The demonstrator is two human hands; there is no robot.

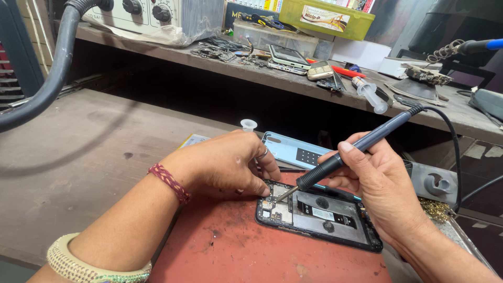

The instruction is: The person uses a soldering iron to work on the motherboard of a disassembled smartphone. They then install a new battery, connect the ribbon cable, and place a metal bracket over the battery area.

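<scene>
Counter (pixel 78 157): a worn grey-brown surface that filled the left and middle of the view, with a shelf (pixel 293 78) crowded with parts and tools running along the far side.
Red mat (pixel 236 251): lay on the near part of the counter, scuffed and stained, under the work.
Left arm: came in from the near left, forearm angled up toward the centre, a pale bangle (pixel 89 267) near the elbow end and a red thread band (pixel 170 182) at the wrist.
Right arm: entered from the near right corner, wrist bent inward toward the centre.
Opened phone (pixel 319 215): lay flat on the red mat, back cover off, circuit board and black battery exposed.
Light blue back cover (pixel 293 149): lay just beyond the phone, partly behind the left hand.
Left hand (pixel 225 165): palm down, fingers curled, their tips pressed on the phone's upper left corner; whether they pinched anything could not be told.
Right hand (pixel 374 178): closed around the soldering iron in a pen-like grip.
Soldering iron (pixel 346 154): dark handle slanted down to the left, its tip touching the board by the left fingertips, cord trailing off to the far right.
</scene>
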